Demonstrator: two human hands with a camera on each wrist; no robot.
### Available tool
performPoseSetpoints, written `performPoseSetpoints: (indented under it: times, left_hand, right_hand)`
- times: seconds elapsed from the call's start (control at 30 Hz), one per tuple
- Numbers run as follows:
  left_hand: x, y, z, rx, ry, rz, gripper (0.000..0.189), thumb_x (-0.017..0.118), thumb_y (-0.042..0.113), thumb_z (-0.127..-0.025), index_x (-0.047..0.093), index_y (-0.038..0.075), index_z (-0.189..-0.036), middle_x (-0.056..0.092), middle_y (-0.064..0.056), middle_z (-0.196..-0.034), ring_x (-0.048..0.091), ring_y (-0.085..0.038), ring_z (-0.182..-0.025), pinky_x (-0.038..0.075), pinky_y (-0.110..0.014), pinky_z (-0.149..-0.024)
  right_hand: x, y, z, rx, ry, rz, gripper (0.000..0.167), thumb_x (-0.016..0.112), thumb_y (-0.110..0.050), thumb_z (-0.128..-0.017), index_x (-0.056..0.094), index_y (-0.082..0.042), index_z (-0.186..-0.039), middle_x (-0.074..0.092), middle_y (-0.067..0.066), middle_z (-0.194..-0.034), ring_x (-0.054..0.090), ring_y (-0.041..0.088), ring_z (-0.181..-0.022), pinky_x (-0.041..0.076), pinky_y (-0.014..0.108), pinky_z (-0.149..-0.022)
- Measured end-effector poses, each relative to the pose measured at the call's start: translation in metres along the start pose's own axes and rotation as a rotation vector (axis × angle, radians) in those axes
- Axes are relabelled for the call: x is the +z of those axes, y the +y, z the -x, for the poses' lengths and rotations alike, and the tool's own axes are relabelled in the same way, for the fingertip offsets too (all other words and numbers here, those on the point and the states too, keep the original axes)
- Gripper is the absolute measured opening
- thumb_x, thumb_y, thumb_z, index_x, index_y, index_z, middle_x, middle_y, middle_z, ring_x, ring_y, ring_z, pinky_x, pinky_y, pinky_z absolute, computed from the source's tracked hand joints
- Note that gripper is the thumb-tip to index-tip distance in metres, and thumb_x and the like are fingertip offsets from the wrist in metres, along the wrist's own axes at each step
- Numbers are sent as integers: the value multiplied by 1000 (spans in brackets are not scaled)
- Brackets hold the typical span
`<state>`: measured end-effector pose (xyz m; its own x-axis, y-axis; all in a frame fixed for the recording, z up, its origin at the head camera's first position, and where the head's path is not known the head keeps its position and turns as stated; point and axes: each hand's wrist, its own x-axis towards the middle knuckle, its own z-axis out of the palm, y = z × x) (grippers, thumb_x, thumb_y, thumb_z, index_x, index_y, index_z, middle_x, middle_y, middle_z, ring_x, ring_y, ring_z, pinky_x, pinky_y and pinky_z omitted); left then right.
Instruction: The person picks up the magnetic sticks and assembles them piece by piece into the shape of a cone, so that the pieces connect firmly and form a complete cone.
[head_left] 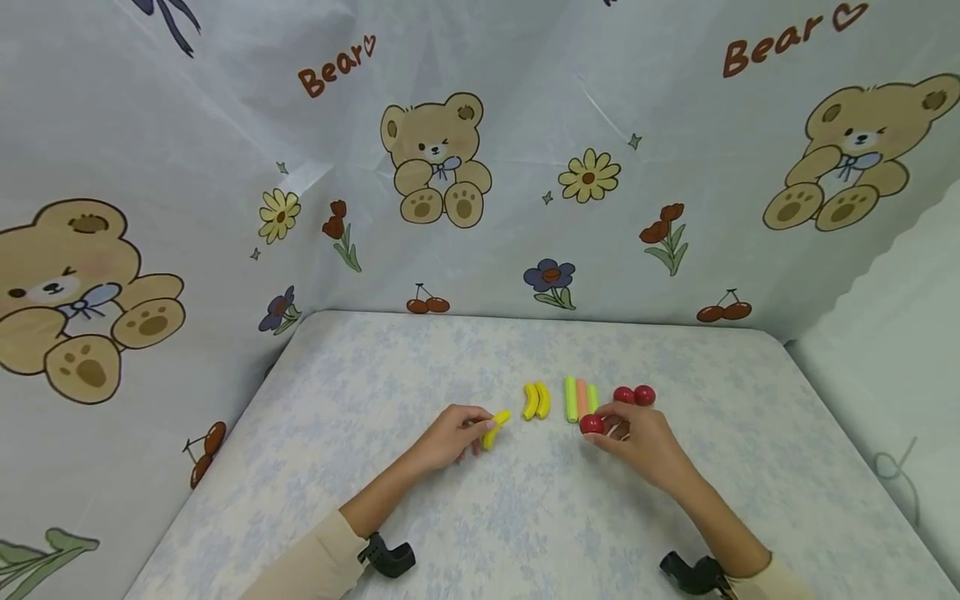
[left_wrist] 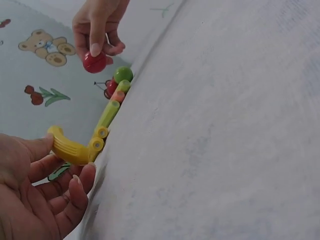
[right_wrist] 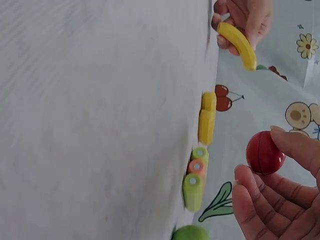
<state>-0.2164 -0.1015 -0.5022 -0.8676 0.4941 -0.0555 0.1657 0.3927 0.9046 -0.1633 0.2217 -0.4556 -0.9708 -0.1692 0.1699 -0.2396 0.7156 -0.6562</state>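
Observation:
My left hand [head_left: 455, 436] pinches a yellow toy banana [left_wrist: 70, 148] between thumb and fingers, just above the table. With thumb and fingertips my right hand [head_left: 637, 437] grips a shiny red ball [right_wrist: 265, 152] that has a seam round it. Two more toy bananas [head_left: 536, 401] lie side by side between the hands. To their right lie light green sticks [head_left: 572, 400] with an orange-pink stick [head_left: 582, 398] between them. Two red balls [head_left: 634, 395] rest behind my right hand. From the wrists, a green ball [left_wrist: 123, 74] shows at that end of the row.
The table [head_left: 375, 358] has a pale blue-and-white patterned cover. A white cloth [head_left: 517, 92] printed with bears and flowers hangs behind and to the left. On each forearm a black wrist device [head_left: 388, 557] is strapped. A thin cord [head_left: 896, 471] hangs past the right edge.

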Motion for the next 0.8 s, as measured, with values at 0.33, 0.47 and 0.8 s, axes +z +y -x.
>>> performPoseSetpoints:
  times: [0.33, 0.47, 0.8]
  left_hand:
    - [9, -3, 0, -34, -112, 232, 32, 58, 33, -105, 73, 8, -120, 73, -6, -88, 67, -20, -74, 49, -26, -51]
    - [12, -9, 0, -46, -143, 288, 34, 59, 35, -104, 73, 8, -119, 73, -8, -88, 66, -18, -71, 50, -24, -52]
    - [19, -13, -1, -32, -226, 373, 35, 59, 30, -105, 71, 0, -119, 73, -9, -89, 68, -17, -73, 53, -24, -56]
  right_hand:
    - [27, -13, -7, -27, -34, -54, 34, 86, -8, -81, 73, -1, -111, 72, 2, -90, 64, 13, -73, 55, 21, -61]
    - [33, -17, -10, -38, -47, -71, 33, 86, -6, -81, 73, -2, -111, 72, 2, -92, 64, 13, -73, 55, 22, -61]
    - [44, -28, -19, -99, -34, -97, 32, 86, -6, -80, 74, -4, -110, 74, 3, -95, 65, 11, -70, 55, 22, -60]
